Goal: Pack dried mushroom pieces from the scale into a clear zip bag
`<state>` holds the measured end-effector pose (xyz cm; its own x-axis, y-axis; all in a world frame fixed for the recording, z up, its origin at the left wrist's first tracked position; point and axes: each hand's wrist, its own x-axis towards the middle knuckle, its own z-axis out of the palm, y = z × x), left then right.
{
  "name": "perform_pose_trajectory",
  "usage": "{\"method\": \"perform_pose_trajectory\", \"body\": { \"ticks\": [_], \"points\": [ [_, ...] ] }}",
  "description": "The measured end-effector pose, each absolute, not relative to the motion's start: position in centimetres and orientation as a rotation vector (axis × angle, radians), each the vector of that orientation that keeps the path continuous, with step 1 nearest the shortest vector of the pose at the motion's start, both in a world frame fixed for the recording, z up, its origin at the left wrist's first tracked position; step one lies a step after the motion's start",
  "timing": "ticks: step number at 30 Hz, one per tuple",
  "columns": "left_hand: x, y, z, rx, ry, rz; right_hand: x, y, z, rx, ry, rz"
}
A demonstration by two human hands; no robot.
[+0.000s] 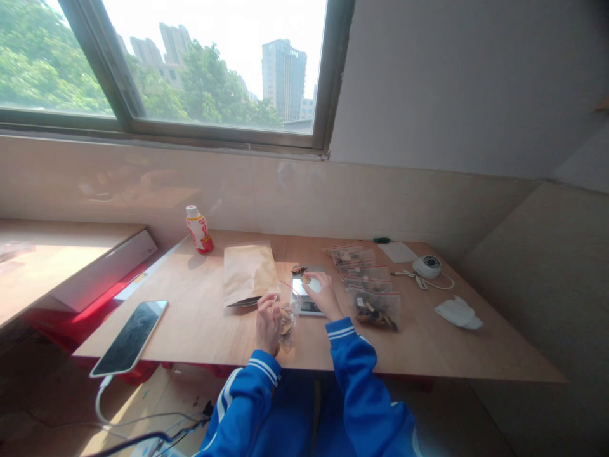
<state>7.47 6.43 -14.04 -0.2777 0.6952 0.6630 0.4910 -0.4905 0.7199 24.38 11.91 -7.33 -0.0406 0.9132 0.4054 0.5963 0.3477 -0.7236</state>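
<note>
My left hand [269, 324] is closed on a clear zip bag [287, 327] with brown dried slices inside, near the table's front edge. My right hand [322, 293] reaches over a flat white digital scale [311, 307], and its fingertips pinch a small light-brown dried slice [307, 279]. A little pile of dark brown dried slices [299, 270] lies at the back left of the scale. Just left of the scale rests a kraft paper pouch [250, 270] with its dark opening toward me.
Several filled zip bags [375, 311] lie right of the scale. Farther right are a white dome camera [427, 266], a crumpled tissue [458, 313] and a paper sheet [396, 252]. A drink bottle [198, 230] stands back left; a charging phone [130, 336] overhangs the front left edge.
</note>
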Motion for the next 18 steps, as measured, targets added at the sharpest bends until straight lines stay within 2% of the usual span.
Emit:
{"method": "perform_pose_trajectory", "body": {
  "ticks": [4,6,13,18],
  "points": [
    [7.4,6.5,-14.0,1.792,1.486,1.889,24.8,11.1,-5.4,-1.07,-1.863,0.893],
    [7.4,6.5,-14.0,1.799,1.479,1.887,25.0,11.8,-5.6,-1.086,-1.803,0.97],
    [7.4,6.3,-13.9,1.786,1.48,1.873,24.0,17.8,-9.1,-1.266,-1.889,0.514],
    [7.3,6.3,-14.0,1.791,1.493,1.87,23.0,19.6,-10.1,-1.348,-2.043,0.427]
  ]
}}
